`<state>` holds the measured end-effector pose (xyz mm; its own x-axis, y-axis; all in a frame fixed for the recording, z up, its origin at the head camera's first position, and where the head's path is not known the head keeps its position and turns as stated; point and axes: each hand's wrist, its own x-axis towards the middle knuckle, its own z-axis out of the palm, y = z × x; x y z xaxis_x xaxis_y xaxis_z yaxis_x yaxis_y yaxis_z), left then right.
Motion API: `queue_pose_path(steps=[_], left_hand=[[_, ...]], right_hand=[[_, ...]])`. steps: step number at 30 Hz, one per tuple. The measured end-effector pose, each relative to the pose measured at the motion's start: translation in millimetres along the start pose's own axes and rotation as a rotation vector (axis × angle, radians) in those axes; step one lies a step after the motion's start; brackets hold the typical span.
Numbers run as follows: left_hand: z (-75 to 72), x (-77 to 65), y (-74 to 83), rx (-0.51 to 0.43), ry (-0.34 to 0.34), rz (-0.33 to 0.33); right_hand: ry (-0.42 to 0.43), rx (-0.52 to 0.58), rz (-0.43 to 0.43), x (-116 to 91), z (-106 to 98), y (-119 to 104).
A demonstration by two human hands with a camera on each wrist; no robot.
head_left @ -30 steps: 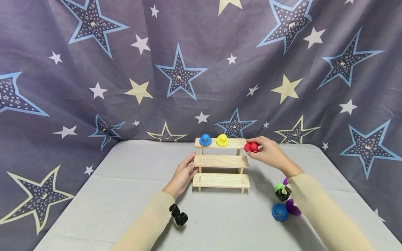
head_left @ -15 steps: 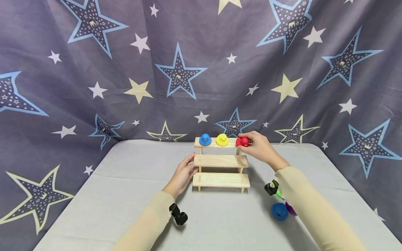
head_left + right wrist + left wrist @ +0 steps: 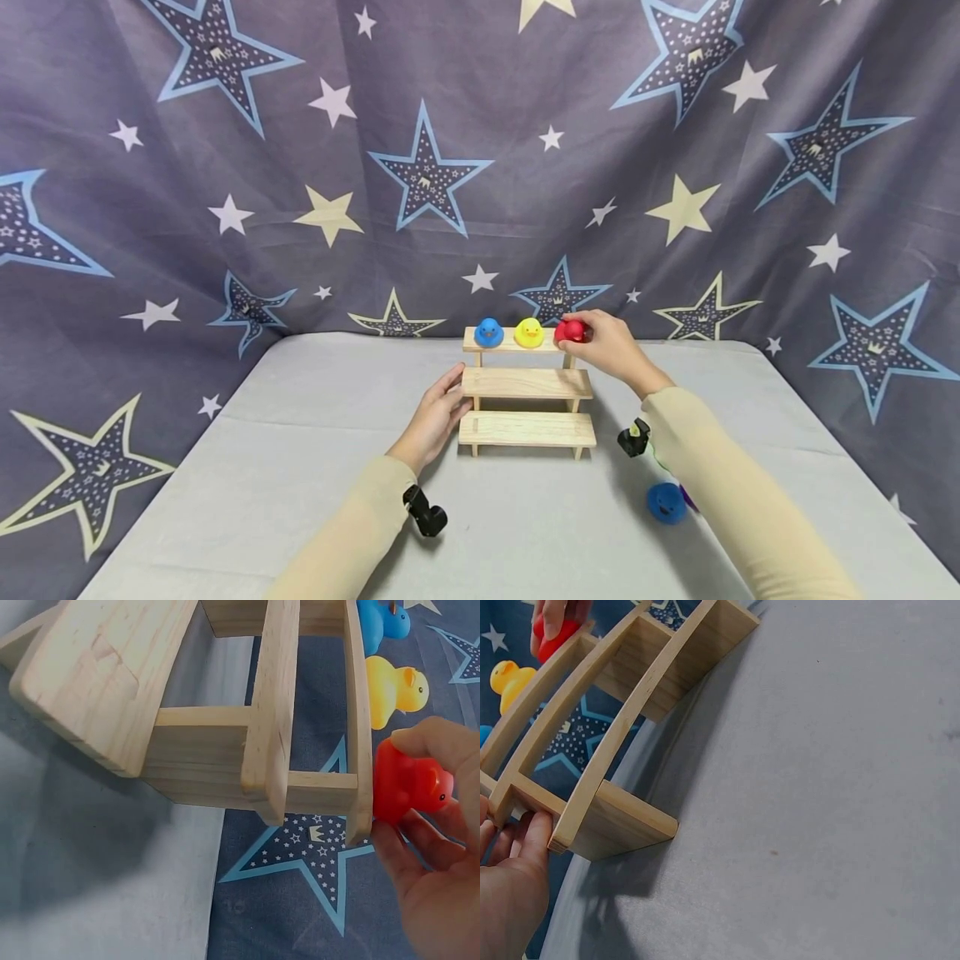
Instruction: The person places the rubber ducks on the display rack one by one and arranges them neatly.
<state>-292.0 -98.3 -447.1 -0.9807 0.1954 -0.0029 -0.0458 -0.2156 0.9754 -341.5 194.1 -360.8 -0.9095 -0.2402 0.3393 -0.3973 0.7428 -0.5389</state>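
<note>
A three-tier wooden display stand [image 3: 527, 382] stands on the table. On its top tier sit a blue rubber duck [image 3: 489, 332] and, to the right, a yellow rubber duck [image 3: 528, 333]. My right hand [image 3: 611, 346] pinches a red rubber duck [image 3: 409, 782] at the right end of that tier, its base right at the wood. Thumb and fingers are on opposite sides of the duck in the right wrist view. My left hand [image 3: 433, 417] grips the stand's left end at the middle tier, with fingertips [image 3: 536, 836] against the wooden side frame.
Another blue duck [image 3: 667, 503] lies on the grey table cover [image 3: 300, 467] at the right. Beside it, green and purple things are mostly hidden by my right sleeve [image 3: 720, 475]. A star-patterned curtain [image 3: 450, 275] hangs behind the stand.
My right hand has moved left with the red duck, from beyond the top tier's right end to over it, nearer the yellow duck. The left hand stays on the stand.
</note>
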Motion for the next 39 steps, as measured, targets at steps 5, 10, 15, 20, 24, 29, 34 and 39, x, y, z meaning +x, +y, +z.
queue_pose_path(steps=[5, 10, 15, 20, 24, 29, 34, 39], left_hand=[[-0.1, 0.2, 0.0, 0.000, -0.006, 0.004], [-0.1, 0.3, 0.3, 0.001, -0.007, 0.003], [-0.3, -0.1, 0.4, 0.003, -0.005, -0.002], [-0.8, 0.0, 0.1, 0.000, -0.009, 0.001], [-0.8, 0.4, -0.1, -0.002, -0.008, 0.001], [-1.1, 0.8, -0.7, 0.001, -0.006, -0.002], [-1.8, 1.1, -2.0, 0.006, -0.009, -0.001], [-1.9, 1.1, -2.1, 0.001, -0.009, 0.001]], right_hand=[[-0.013, 0.008, 0.031, 2.8, 0.6, 1.3], [-0.016, 0.019, 0.041, 2.8, 1.2, 1.1], [-0.014, 0.018, 0.040, 3.1, 2.9, 1.0], [-0.018, 0.020, 0.055, 4.7, 5.0, 2.7], [-0.026, 0.023, 0.064, 5.6, 5.4, 3.4], [-0.031, 0.025, 0.067, 5.7, 5.0, 3.5], [-0.031, 0.034, 0.069, 4.7, 4.5, 3.4], [-0.034, 0.067, 0.085, 3.6, 4.2, 3.4]])
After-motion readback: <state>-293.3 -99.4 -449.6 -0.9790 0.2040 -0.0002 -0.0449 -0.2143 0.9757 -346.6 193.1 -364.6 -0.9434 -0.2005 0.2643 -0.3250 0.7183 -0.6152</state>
